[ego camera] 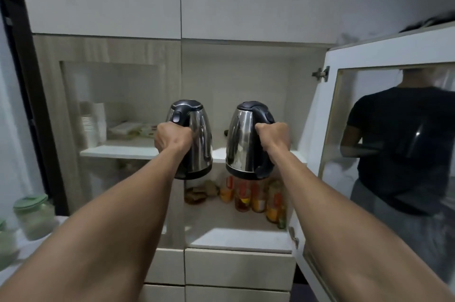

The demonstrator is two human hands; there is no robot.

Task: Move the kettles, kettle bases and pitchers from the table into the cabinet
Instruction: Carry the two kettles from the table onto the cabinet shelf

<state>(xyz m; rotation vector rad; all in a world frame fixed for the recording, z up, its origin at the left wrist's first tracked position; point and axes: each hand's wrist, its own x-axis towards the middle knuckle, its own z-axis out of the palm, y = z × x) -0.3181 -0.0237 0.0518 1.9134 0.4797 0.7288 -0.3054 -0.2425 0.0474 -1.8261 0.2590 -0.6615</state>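
Two steel kettles with black lids and handles hang in the air in front of the open cabinet. My left hand (pixel 172 137) grips the handle of the left kettle (pixel 199 139). My right hand (pixel 273 136) grips the handle of the right kettle (pixel 242 144). Both kettles are upright, level with the front edge of the cabinet's middle shelf (pixel 118 151). The right half of that shelf behind the kettles is mostly hidden. No kettle base or pitcher is in view.
The glass cabinet door (pixel 384 144) stands open at the right and reflects a person. The left glass door (pixel 110 104) is shut, with stacked cups (pixel 92 121) and packets behind it. Jars and bottles (pixel 256 195) fill the lower shelf. A green-lidded jar (pixel 33 215) stands at the left.
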